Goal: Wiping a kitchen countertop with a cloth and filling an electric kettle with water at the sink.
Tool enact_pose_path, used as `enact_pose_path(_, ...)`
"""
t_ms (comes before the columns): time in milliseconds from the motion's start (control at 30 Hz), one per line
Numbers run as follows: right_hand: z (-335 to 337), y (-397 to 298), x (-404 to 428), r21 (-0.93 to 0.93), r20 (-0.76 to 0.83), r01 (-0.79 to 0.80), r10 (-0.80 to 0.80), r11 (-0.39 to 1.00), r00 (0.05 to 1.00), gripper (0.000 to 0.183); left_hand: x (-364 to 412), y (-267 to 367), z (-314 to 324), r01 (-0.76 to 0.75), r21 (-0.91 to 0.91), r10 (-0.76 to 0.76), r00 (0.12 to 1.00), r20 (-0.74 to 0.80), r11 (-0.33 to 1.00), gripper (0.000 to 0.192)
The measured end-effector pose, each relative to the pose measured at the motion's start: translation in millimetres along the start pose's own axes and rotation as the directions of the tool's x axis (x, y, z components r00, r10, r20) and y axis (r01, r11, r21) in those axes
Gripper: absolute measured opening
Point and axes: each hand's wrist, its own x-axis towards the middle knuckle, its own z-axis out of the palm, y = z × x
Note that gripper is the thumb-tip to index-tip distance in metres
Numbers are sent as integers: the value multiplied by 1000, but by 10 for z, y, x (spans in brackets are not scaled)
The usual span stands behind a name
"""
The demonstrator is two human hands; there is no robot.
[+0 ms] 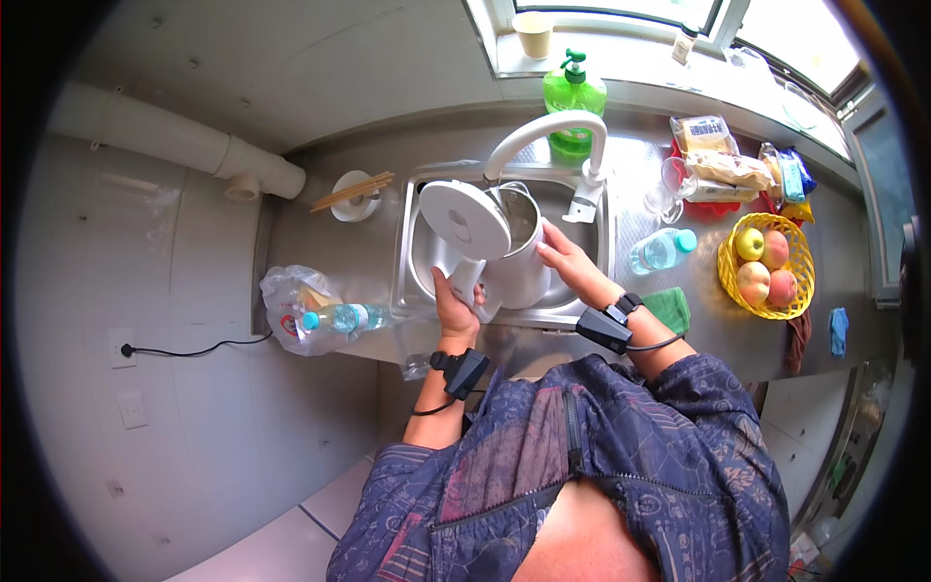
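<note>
A white electric kettle (520, 282) is held tilted over the stainless steel sink (399, 273). Its round lid (462, 214) stands open to the left, and the metal inside shows. My left hand (457, 314) is wrapped around the kettle's handle (465, 282). Against the right side of the body, near the rim, my right hand (573, 269) holds it steady. The spout of the white gooseneck faucet (549, 121) ends right above the kettle's mouth; I cannot tell for sure whether water runs.
Left of the sink are chopsticks (356, 190) across a white lid and a plastic bag (280, 291) with a bottle (349, 318). Behind stands green pump soap (574, 94). Rightward are a water bottle (658, 251), green cloth (668, 309), yellow fruit basket (727, 273) and food packets (720, 164).
</note>
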Motion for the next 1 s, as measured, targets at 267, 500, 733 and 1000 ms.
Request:
enact_pose_path(267, -7, 32, 23, -12, -10, 3, -3, 1000, 1000, 58, 24, -10, -2, 26, -18, -26, 1000, -13, 999, 74)
enact_pose_path(500, -10, 117, 66, -53, -33, 2, -3, 999, 999, 59, 12, -19, -26, -21, -5, 21, 999, 38, 1000, 74)
enact_pose_path(733, 10, 126, 81, -23, -63, 6, -8, 1000, 998, 63, -11, 1, -6, -1, -13, 1, 1000, -8, 1000, 74)
enact_pose_path(1000, -9, 164, 102, -78, -64, 30, -35, 997, 997, 62, -9, 11, 2, 23, -10, -23, 1000, 6, 1000, 71)
